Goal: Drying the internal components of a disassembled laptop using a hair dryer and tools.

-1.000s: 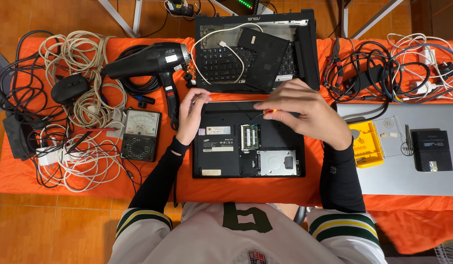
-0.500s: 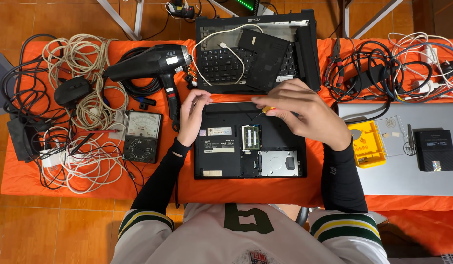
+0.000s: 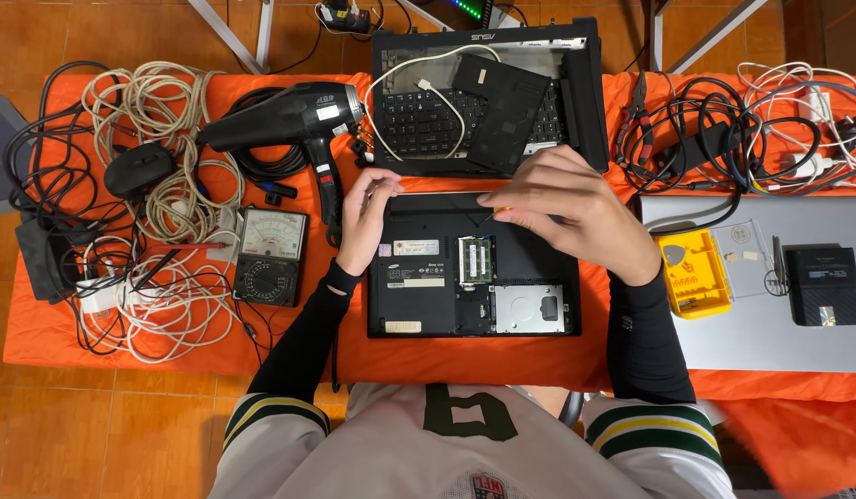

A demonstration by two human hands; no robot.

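Note:
A black laptop (image 3: 418, 296) lies upside down on the orange cloth, its bottom covers off, showing a green memory module (image 3: 475, 260) and a silver drive bay (image 3: 529, 309). My left hand (image 3: 365, 217) rests on the laptop's far left corner, fingers curled against its edge. My right hand (image 3: 566, 208) hovers over the far right part of the laptop, fingers closed on a small tool with a yellow handle (image 3: 499, 211), its tip at the laptop's back edge.
A second opened laptop (image 3: 576, 83) with a white cable on it lies behind. To the left are a black heat gun (image 3: 289, 115), an analogue multimeter (image 3: 271, 254), a mouse (image 3: 139, 169) and cable bundles. On the right are a silver laptop (image 3: 751, 333), a yellow bit case (image 3: 693, 274) and pliers (image 3: 636, 115).
My right hand has shifted slightly left and toward the laptop's back edge. My left hand stays on the far left corner.

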